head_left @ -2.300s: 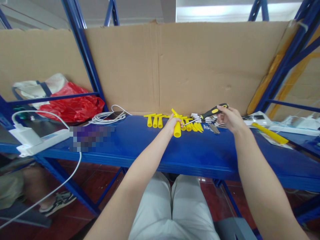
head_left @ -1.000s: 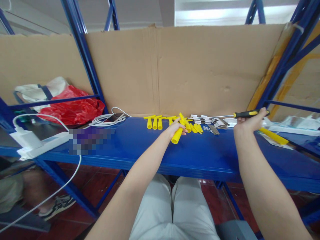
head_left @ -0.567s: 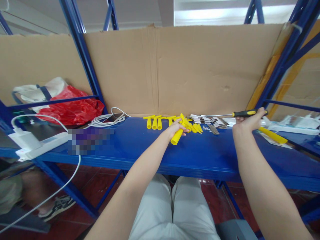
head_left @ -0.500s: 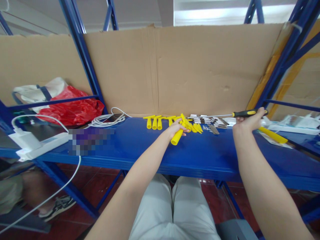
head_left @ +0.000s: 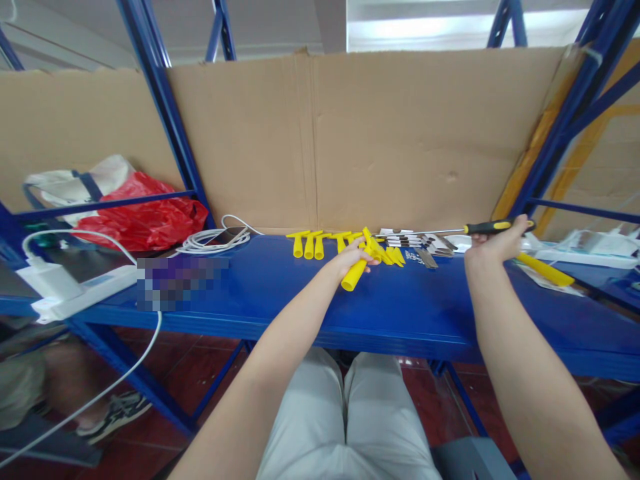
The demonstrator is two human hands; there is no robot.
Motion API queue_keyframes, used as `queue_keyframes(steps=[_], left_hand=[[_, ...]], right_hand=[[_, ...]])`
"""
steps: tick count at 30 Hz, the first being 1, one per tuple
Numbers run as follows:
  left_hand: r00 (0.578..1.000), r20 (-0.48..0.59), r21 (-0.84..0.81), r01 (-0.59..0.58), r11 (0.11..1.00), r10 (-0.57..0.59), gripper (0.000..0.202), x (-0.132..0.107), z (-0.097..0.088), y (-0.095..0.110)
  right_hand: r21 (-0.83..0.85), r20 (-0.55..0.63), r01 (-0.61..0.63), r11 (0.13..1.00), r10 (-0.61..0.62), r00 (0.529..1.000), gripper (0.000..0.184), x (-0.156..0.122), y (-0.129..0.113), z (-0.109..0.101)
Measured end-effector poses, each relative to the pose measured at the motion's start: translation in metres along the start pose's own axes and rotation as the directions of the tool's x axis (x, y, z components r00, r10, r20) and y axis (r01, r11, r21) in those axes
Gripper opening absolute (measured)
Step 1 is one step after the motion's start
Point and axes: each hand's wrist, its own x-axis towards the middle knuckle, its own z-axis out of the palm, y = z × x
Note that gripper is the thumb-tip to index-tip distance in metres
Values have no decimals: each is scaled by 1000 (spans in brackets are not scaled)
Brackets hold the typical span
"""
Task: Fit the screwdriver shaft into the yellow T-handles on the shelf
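My left hand (head_left: 354,257) is closed around a yellow T-shaped plastic handle (head_left: 354,277), its round hollow end tilted toward me. In my right hand (head_left: 500,245) is a black and yellow screwdriver (head_left: 493,227), held level. Its long shaft points left, with the tip at the head of the yellow handle; I cannot tell whether it sits in a screw. Several similar yellow handles (head_left: 309,248) stand in a row left of my left hand. Small yellow pieces (head_left: 396,256) lie just right of it. Beyond are flat metal blades (head_left: 428,259) and white-and-dark strips (head_left: 400,239).
A yellow tube (head_left: 547,269) lies on paper at the right, near a white power strip (head_left: 585,257). At left are a coiled white cable (head_left: 203,243), a red plastic bag (head_left: 150,213) and another power strip (head_left: 95,290). Cardboard (head_left: 400,133) backs the blue shelf (head_left: 280,293).
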Motion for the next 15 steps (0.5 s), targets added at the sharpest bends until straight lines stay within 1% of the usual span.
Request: queue_keyframes(steps=[4,8,11,13,15], left_hand=[[1000,-1,9,2,1000,-2,88,1,0,0],[1000,-17,23,-4,1000,4,88,1,1,1],[998,-49,36,-39,999,41,89,-1,2,2],[994,-75,54,-69,996,73,91,-3,3,4],[988,-111,79,-95,992,104,93,-5,3,5]], right_hand=[[-6,16,-2,1000,2,1000,28,-1,0,0],[-18,74,-4,1000,5,997,27,-3,-2,0],[-14,124,-21,1000,22,992,25,-3,-1,0],[-29,157,-49,998,53,986,24,1,1,-1],[-65,235,-125,990,137,962,25,6,4,-3]])
